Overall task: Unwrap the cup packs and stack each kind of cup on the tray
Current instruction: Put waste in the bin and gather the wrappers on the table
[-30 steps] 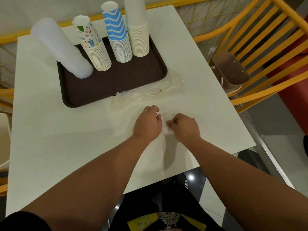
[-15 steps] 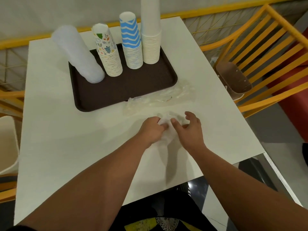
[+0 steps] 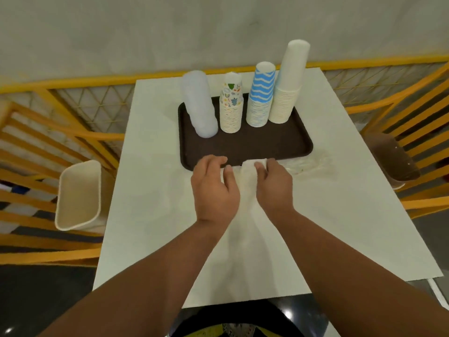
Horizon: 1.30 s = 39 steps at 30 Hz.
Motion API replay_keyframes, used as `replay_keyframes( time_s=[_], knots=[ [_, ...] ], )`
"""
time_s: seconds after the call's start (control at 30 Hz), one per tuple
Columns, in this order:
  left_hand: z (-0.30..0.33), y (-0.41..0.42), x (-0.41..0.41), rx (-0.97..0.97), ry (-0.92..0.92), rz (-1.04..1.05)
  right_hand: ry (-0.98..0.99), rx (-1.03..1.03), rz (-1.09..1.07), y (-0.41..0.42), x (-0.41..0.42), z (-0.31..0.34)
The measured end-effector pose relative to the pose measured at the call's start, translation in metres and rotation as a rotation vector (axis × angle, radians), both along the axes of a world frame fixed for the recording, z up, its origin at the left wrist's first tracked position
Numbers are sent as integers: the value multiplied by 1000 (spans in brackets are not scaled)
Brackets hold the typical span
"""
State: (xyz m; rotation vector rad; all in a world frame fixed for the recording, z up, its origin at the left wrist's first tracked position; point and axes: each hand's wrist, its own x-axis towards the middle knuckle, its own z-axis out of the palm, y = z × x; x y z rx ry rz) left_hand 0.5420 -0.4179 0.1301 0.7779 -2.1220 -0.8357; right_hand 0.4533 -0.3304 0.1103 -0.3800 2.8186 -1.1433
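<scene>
A white square table [image 3: 150, 215] carries a dark brown tray [image 3: 267, 147] toward its far edge. Crumpled clear plastic wrap [image 3: 313, 166] lies just off the tray's near right corner, by the table's right edge.

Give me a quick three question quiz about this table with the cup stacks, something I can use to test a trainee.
1. How many cup stacks stand on the brown tray?
2. True or false: the blue zigzag stack is the tallest.
3. Which hand grips the bunched clear wrapper: A left hand, B right hand, C neither?

Key
1. Four: the frosted plastic stack, the patterned stack, the blue zigzag stack and the plain white stack.
2. False; the plain white stack rises highest.
3. B; the left hand is open beside it. A second clear wrapper lies flat to the right.
</scene>
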Motion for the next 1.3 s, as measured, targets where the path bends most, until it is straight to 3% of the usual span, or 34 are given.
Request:
replay_keyframes(
  time_s=[0.07, 0.13, 0.2, 0.23, 0.43, 0.6, 0.73, 0.87, 0.93, 1.07, 1.2, 1.3],
  knots=[
    [10, 16, 7, 209, -42, 66, 47, -58, -7, -18, -2, 5],
    [15, 25, 6, 655, -148, 79, 70, -131, 36, -34, 1, 12],
    [17, 19, 2, 1017, -70, 73, 41, -189, 103, -45, 8, 18],
    [19, 12, 1, 1079, -10, 87, 2, -218, 139, -50, 13, 19],
    [42, -40, 9, 1052, 127, 146, -234, -357, 346, -84, 33, 27],
    [32, -89, 32, 831, 229, 248, -293, -418, 428, -144, 65, 30],
    [13, -152, 59, 723, 110, 282, -336, -311, 482, -205, 85, 23],
    [-11, -223, 99, 756, 100, 297, -305, -285, 506, -286, 109, 10],
    [-24, -260, 119, 718, 29, 321, -418, -269, 500, -335, 128, -7],
    [-56, -353, 157, 683, -176, 368, -878, -269, 420, -414, 167, -53],
    [-117, -444, 181, 681, -442, 332, -757, -155, 405, -447, 162, -96],
    [-184, -488, 185, 568, -800, 189, -595, -29, 335, -463, 156, -141]
  ],
)
